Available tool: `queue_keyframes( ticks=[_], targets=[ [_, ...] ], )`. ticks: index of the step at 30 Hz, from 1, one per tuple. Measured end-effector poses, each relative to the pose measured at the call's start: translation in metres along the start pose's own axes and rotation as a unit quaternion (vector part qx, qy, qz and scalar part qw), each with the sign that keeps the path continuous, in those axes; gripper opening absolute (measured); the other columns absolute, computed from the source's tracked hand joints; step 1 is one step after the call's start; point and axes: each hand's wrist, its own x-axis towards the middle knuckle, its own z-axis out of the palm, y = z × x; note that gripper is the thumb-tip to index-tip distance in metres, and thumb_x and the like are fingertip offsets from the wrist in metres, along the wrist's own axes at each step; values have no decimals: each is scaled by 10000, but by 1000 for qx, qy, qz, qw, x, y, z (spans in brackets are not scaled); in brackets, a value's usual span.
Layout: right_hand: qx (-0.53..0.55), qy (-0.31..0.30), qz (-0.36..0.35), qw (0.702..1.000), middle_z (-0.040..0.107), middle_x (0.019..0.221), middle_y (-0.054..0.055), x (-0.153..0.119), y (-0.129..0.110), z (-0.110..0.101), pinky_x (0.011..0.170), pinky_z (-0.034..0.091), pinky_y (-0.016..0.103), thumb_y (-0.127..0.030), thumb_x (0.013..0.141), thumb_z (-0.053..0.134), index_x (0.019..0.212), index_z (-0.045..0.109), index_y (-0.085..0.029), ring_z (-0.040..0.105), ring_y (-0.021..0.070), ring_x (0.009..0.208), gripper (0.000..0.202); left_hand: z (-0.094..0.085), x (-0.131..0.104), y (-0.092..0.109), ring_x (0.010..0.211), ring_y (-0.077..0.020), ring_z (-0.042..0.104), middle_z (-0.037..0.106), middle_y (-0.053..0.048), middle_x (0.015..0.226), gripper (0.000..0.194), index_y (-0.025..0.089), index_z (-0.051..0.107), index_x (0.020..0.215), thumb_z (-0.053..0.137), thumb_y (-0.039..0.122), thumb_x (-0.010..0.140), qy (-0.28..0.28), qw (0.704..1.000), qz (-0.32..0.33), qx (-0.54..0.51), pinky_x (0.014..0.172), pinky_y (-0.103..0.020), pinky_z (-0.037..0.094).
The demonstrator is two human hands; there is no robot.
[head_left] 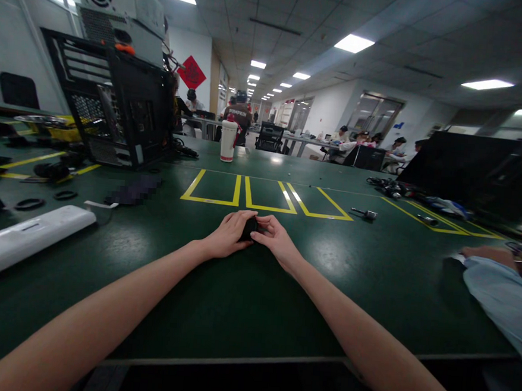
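Observation:
Close together over the middle of the green table [218, 294], both my hands hold a small black object [248, 229] whose kind I cannot make out. My left hand [229, 235] curls over it from the left, covering much of it. From the right, my right hand [276, 238] pinches its edge between thumb and fingers. Yellow tape outlines [269, 209] lie on the table just beyond my hands. A small metal and black cylindrical part [369, 215] rests to the right of the outlines.
At left lie a long white device [29, 239] and black rings [30, 204], with an open black computer case [115, 108] behind. A white cup [228, 139] stands farther back. On the right are a large black panel [477, 169], cables and another person's sleeve [500, 289].

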Motion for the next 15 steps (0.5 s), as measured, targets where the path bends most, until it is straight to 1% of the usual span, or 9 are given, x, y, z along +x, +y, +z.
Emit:
queue_keyframes(
  ticks=[3, 6, 10, 15],
  targets=[
    [-10, 21, 0, 1000, 574, 931, 8, 0, 2, 1, 873, 406, 337, -305, 654, 631, 890, 538, -214, 527, 140, 935, 269, 0, 0, 1, 1181, -238, 357, 385, -93, 1240, 636, 238, 193, 1248, 565, 239, 731, 0, 1000, 2, 1, 990, -470, 265],
    [-19, 38, 3, 999, 576, 958, 18, 2, 7, 0, 862, 410, 345, -332, 665, 619, 912, 546, -213, 529, 147, 932, 285, 0, 0, 1, 1188, -240, 350, 381, -93, 1249, 637, 240, 195, 1249, 566, 238, 732, 2, 1000, 2, 0, 992, -468, 263],
    [-30, 18, 28, 999, 574, 1018, 48, 5, 8, -2, 867, 402, 359, -330, 684, 601, 998, 547, -203, 540, 158, 929, 343, 1, -1, -1, 1193, -235, 343, 379, -97, 1250, 642, 229, 192, 1255, 566, 239, 734, 4, 1000, 7, 5, 1004, -455, 252],
    [-20, -7, 11, 1000, 581, 938, 22, 1, 0, -2, 841, 418, 348, -258, 629, 656, 949, 535, -205, 556, 150, 880, 347, 0, -1, 0, 1197, -235, 336, 376, -101, 1253, 648, 220, 190, 1256, 569, 239, 731, -1, 1000, 6, 8, 1009, -451, 246]
  ],
)
